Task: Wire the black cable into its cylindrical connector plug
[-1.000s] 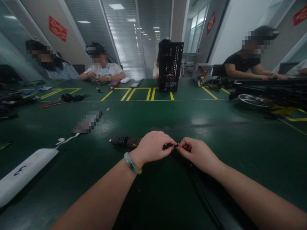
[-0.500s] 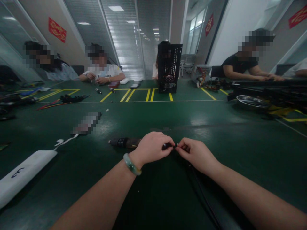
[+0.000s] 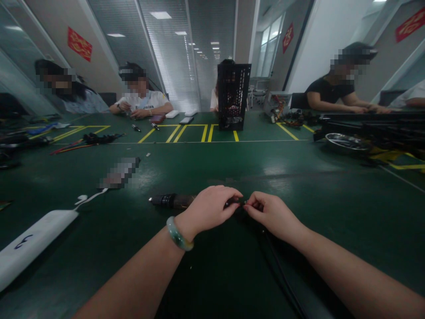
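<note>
Both my hands meet low over the green table (image 3: pixel 299 177) at the middle of the view. My left hand (image 3: pixel 210 207), with a green bangle at the wrist, pinches a small black connector (image 3: pixel 236 203). My right hand (image 3: pixel 270 213) pinches the other end of that small part, fingertips touching the left hand's. A black cable (image 3: pixel 282 277) runs from under my right hand toward me. A dark cylindrical tool (image 3: pixel 169 200) lies on the table just left of my left hand.
A white power strip (image 3: pixel 31 241) lies at the near left. A black perforated computer case (image 3: pixel 233 96) stands at the far middle. Several people sit around the table. Cables (image 3: pixel 88 139) lie at the left, a metal bowl (image 3: pixel 345 142) and dark hardware at the right.
My hands hold almost still, fingers shifting slightly on the small connector. The view has tilted a little.
</note>
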Demonstrator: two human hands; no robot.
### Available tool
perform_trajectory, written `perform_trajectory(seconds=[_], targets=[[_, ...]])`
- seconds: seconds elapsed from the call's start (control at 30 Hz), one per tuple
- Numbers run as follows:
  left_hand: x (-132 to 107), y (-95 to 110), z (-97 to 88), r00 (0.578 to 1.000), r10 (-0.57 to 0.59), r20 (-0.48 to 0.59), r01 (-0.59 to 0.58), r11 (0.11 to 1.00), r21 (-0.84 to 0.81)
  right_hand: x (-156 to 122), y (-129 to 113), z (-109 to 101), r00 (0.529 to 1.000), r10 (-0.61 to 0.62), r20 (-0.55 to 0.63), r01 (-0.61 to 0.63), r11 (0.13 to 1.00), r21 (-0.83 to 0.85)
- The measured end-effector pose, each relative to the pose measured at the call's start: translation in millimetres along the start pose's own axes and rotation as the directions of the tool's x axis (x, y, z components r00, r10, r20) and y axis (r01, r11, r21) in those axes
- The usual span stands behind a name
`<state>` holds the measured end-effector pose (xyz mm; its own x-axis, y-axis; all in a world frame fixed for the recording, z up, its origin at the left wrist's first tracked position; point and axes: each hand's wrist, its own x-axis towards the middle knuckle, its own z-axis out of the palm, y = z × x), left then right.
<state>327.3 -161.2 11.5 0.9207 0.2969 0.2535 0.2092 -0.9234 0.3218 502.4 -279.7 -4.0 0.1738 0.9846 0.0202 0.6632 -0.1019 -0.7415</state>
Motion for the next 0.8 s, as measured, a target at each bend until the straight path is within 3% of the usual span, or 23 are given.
perform_trajectory(seconds=[0.2, 0.53, 0.8], targets=[[-2, 4, 2.3, 0.999, -0.004, 0.041, 0.001, 0.997, 0.077, 0, -1, -1, 1.0, -0.008, 0.018, 0.008, 1.0, 0.0], [5, 8, 14.9, 0.999, 0.002, -0.035, 0.005, 0.983, 0.182, 6, 8, 2, 1.0, -0.024, -0.001, 0.024, 0.999, 0.049], [6, 14, 10.4, 0.999, 0.048, 0.011, -0.05, 0.974, 0.219, 7, 7, 1, 0.999, -0.024, 0.044, 0.022, 0.999, 0.045]])
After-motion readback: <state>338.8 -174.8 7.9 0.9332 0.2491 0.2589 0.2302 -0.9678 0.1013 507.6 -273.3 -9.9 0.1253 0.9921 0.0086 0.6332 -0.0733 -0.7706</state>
